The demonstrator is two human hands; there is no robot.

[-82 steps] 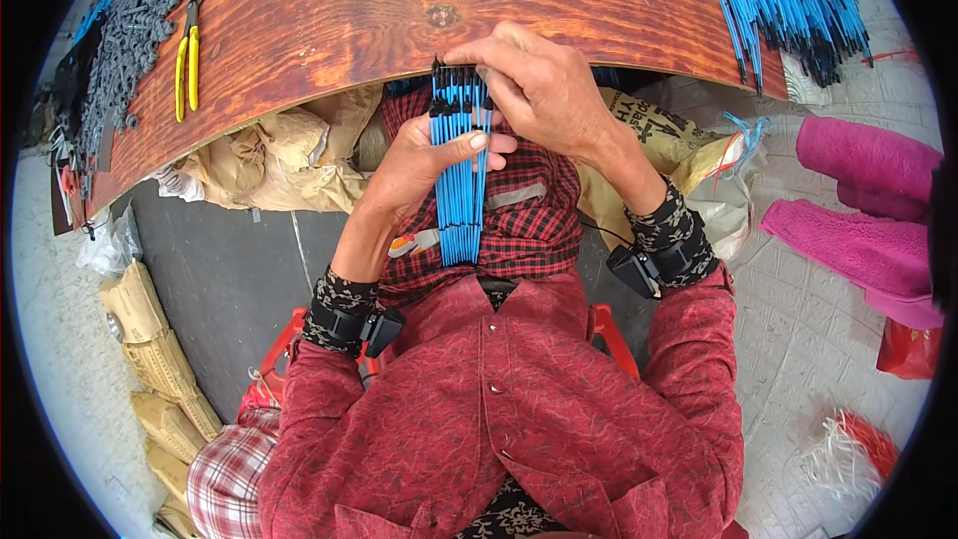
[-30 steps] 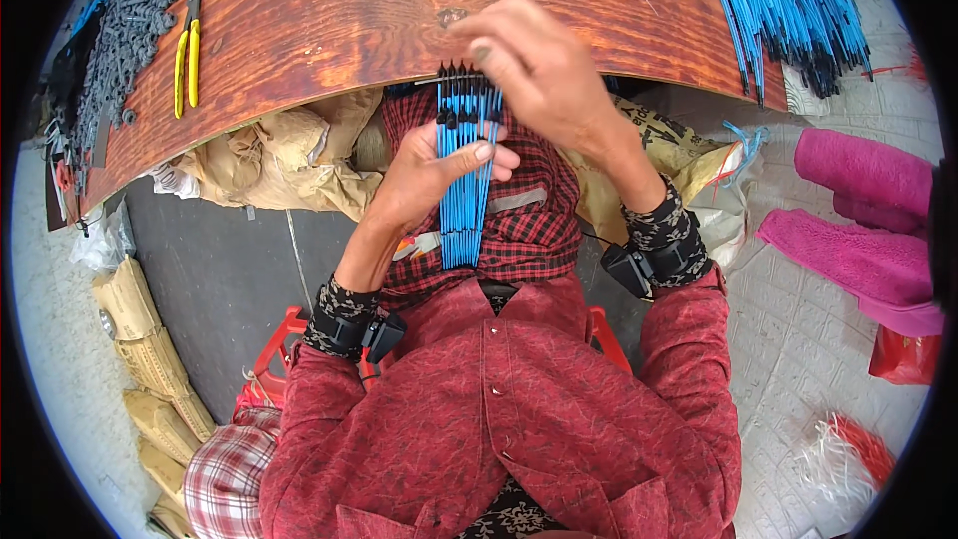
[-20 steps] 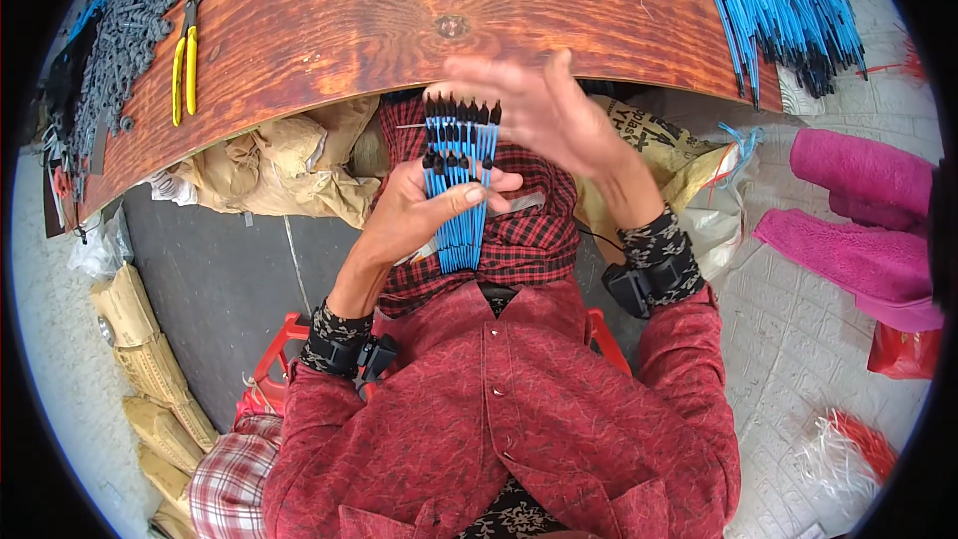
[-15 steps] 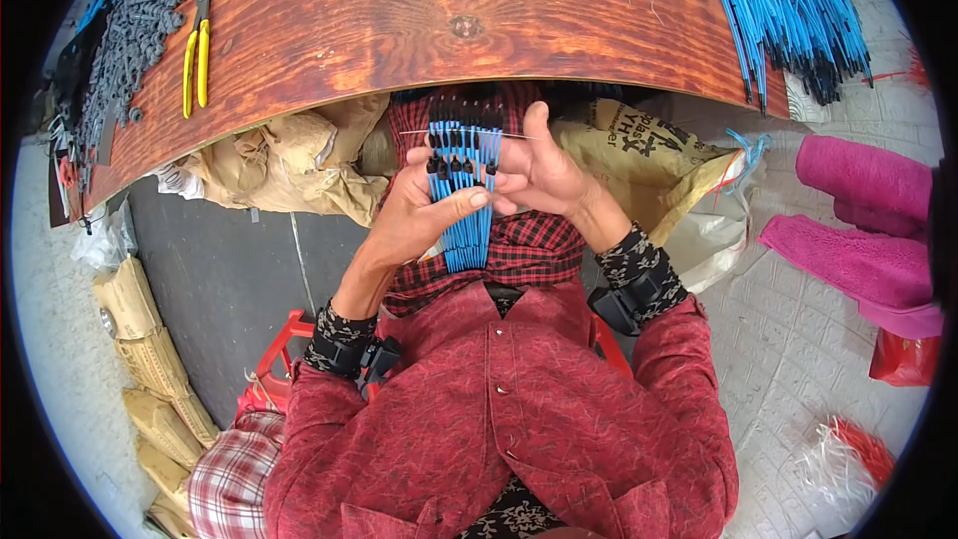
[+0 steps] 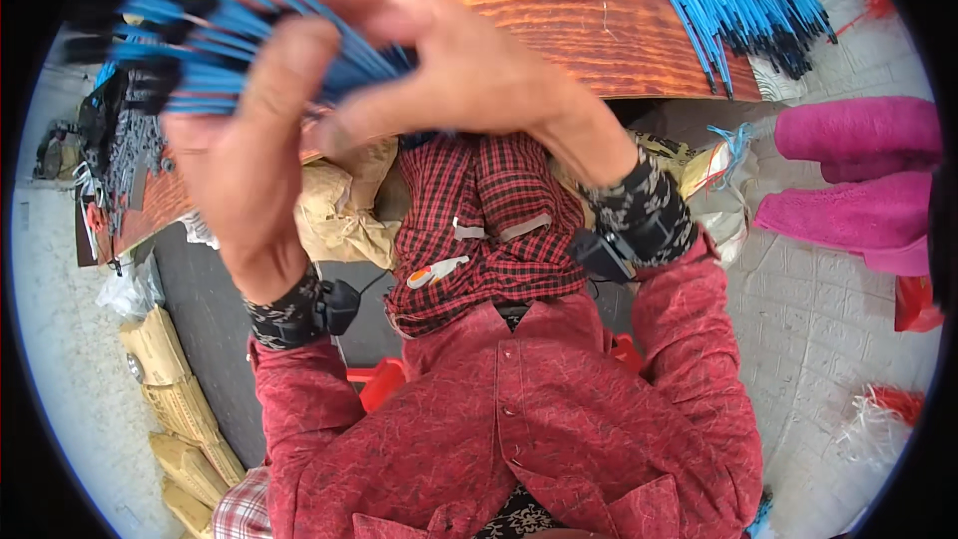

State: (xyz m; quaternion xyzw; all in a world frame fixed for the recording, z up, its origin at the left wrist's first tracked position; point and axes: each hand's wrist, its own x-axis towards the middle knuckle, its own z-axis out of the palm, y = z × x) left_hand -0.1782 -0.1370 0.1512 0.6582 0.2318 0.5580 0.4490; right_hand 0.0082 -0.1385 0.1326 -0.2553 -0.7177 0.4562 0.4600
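Streaked brown wooden table (image 5: 649, 50) lies beyond the person. Above its left part, a bundle of thin blue rods with black ends (image 5: 215, 40) is clamped by the left hand (image 5: 244, 155); the right hand (image 5: 464, 70) curves around it, its grip too blurred to tell. This bundle seems already gathered, while a large loose pile of similar rods (image 5: 733, 10) is, I judge, left to handle.

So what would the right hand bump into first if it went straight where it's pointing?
Most likely the bundle of blue sticks. The right hand points left toward it and looks right up against it, though blur hides exactly where they touch.
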